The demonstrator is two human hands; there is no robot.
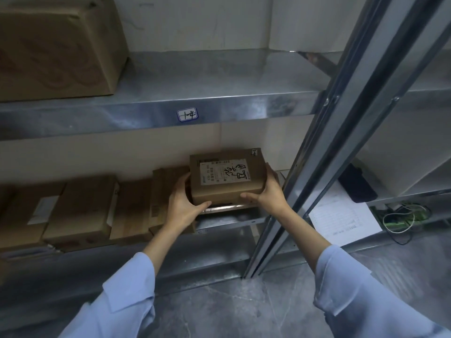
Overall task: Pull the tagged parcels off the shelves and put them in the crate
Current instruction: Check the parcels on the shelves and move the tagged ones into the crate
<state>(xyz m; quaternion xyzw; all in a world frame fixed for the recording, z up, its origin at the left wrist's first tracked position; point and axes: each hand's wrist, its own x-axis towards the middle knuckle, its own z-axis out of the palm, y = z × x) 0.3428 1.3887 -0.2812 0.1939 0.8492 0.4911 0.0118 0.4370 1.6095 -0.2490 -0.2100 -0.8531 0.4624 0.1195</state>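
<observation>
Two grips clamp one small brown cardboard parcel (pixel 227 178), its white printed label scrawled over in black marker. My left grip (pixel 181 206) curls round the parcel's nine o'clock end, thumb laid along the near bottom edge and fingers hidden behind the side. My right grip (pixel 267 191) curls round the three o'clock end the same way, thumb on the near edge and fingers up the side wall. The parcel sits between them at the front of the lower galvanised metal shelf (pixel 246 208), labelled face turned up toward me. I cannot tell whether its base touches the shelf. A small white tag (pixel 254 151) is stuck at its one o'clock corner.

At nine o'clock from the parcel, a row of flat brown cardboard boxes (pixel 83 208) fills the same shelf, the nearest just behind my left wrist. At twelve o'clock runs the upper metal shelf (pixel 244 79), its front edge carrying a white blue-rimmed sticker (pixel 187 114) handwritten "1-4". A large brown cardboard carton (pixel 56 47) stands on it at ten o'clock.

At three o'clock a silver metal upright (pixel 341 132) crosses the view. Beyond it lie a white printed sheet (pixel 346 215), a black object (pixel 358 184) I cannot identify, and a coil of pale wires (pixel 400 218). My pale blue sleeves (pixel 127 296) come in at six o'clock over the grey floor (pixel 244 308).
</observation>
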